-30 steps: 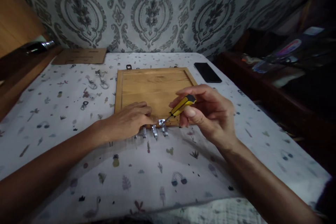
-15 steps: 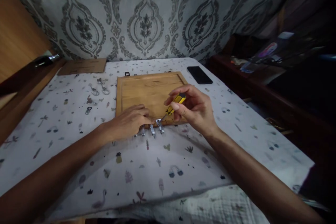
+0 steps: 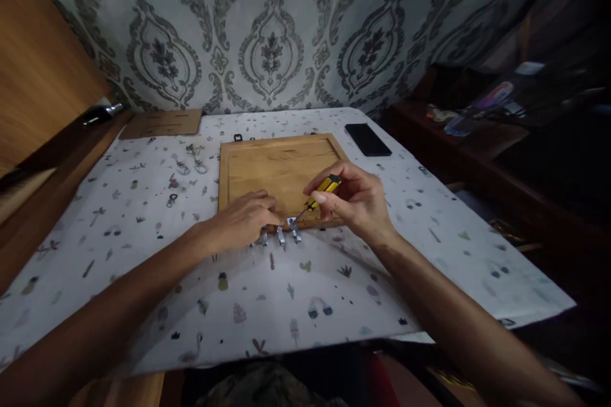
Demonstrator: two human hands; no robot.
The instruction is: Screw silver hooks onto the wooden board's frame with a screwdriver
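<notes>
A wooden board [image 3: 267, 168] with a raised frame lies flat on the patterned tablecloth. Small metal clips [image 3: 281, 237] stick out along its near edge. My right hand [image 3: 358, 203] pinches a screwdriver [image 3: 326, 189] with a yellow and black handle, its shaft slanting down to the rightmost metal clip [image 3: 296, 231]. My left hand [image 3: 248, 219] rests on the near left part of the board beside the clips, its fingers bent and close together. Whatever those fingertips may hold is hidden.
Loose metal pieces [image 3: 191, 165] lie left of the board, with a flat cardboard piece [image 3: 165, 124] behind them. A black phone [image 3: 367, 140] sits at the back right. Past the table's right side is a dark shelf with a plastic bottle [image 3: 480, 108].
The view has shifted slightly, so the scene appears a little to the right and the table's front edge shows more. Both hands keep nearly the same places at the board, screwdriver still at the clip.
</notes>
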